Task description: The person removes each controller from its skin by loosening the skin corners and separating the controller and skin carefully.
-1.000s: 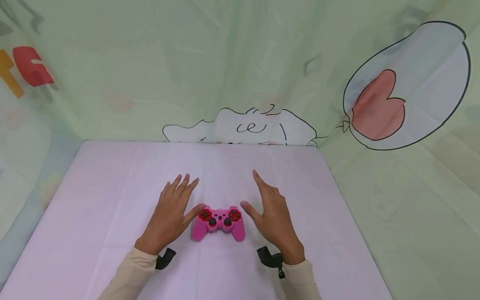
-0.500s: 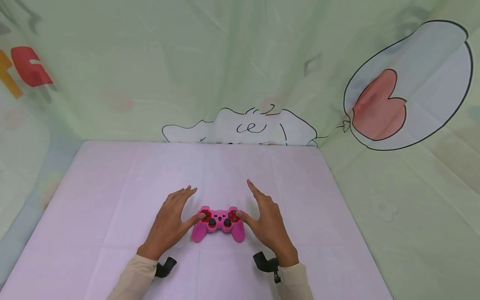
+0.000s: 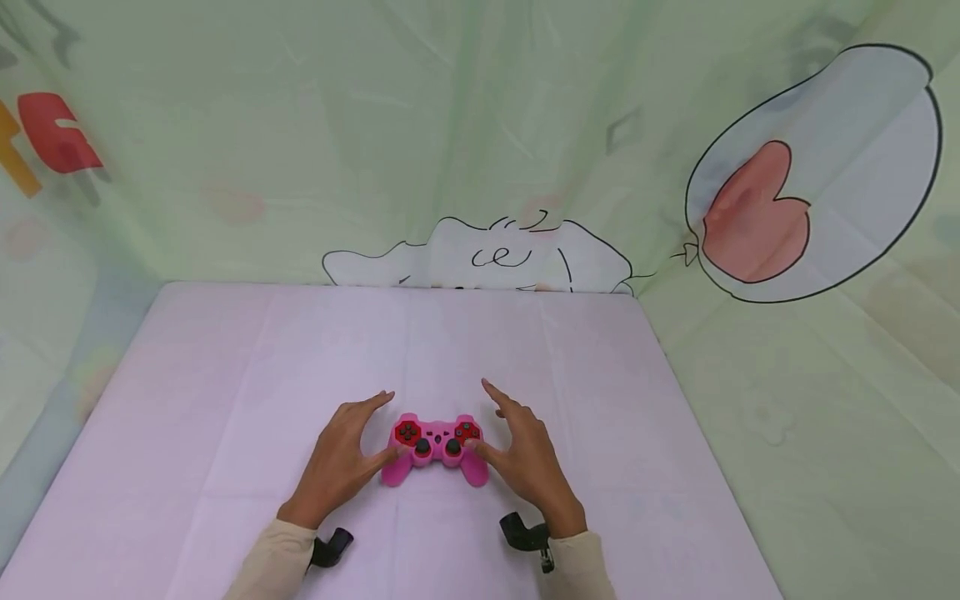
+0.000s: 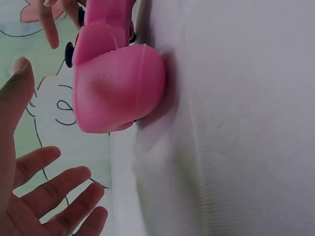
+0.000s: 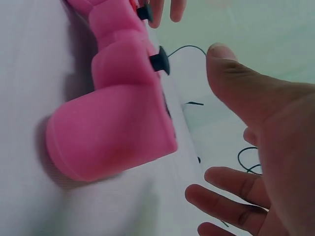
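A pink game controller point(image 3: 437, 450) with red button areas and black thumbsticks lies on the table, its grips toward the person. My left hand point(image 3: 333, 458) hovers at its left side, fingers spread and thumb over the left grip. On the other side is my right hand point(image 3: 531, 460), its thumb above the right part of the controller. In the left wrist view, a gap shows between the left thumb point(image 4: 18, 81) and the controller point(image 4: 115, 86). The right wrist view likewise shows the right thumb point(image 5: 231, 73) apart from the controller point(image 5: 118, 128).
A pale pinkish cloth covers the table point(image 3: 225, 400). Patterned fabric walls stand behind it and on both sides, one with a balloon drawing point(image 3: 825, 167). Black curved mounts point(image 3: 330, 547) sit at both wrists.
Both hands have come lower and nearer the controller's sides, the right one moving leftward. Their fingers have drawn back toward the person. The controller stays in place on the table.
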`<move>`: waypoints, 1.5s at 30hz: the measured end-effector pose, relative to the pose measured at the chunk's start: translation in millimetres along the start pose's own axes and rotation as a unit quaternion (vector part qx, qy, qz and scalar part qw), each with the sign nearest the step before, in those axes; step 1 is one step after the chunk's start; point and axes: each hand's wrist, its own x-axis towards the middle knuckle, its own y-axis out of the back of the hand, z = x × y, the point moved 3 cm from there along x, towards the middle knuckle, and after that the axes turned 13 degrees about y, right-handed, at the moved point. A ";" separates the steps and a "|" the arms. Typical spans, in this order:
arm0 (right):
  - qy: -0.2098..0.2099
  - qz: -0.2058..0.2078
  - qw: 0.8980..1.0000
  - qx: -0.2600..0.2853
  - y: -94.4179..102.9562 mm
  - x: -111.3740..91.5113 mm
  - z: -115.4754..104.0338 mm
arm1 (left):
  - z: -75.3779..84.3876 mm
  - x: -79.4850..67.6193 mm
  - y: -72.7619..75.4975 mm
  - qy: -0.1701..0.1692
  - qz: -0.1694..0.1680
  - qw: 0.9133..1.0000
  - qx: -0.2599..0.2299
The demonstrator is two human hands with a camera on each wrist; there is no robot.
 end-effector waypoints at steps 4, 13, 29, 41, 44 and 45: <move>-0.018 -0.017 1.000 0.018 -7.3 -2.2 3.0 | -2.5 -1.8 -3.5 0.012 -0.006 1.000 -0.002; -0.002 -0.035 0.998 0.048 -16.8 -3.6 8.4 | -6.5 -4.1 -10.3 0.040 -0.025 0.999 -0.006; 0.003 -0.051 0.995 0.081 -27.1 -1.8 21.7 | -9.2 -3.0 -20.9 0.089 -0.071 0.993 -0.027; -0.026 -0.047 0.992 0.115 -29.4 0.2 25.5 | -11.6 -0.8 -23.7 0.112 -0.088 0.985 -0.095; -0.026 -0.038 0.991 0.124 -29.3 0.0 24.1 | -11.2 -0.7 -23.1 0.105 -0.080 0.985 -0.107; -0.026 -0.033 0.991 0.128 -29.2 0.3 23.7 | -10.8 -0.7 -22.3 0.100 -0.076 0.986 -0.111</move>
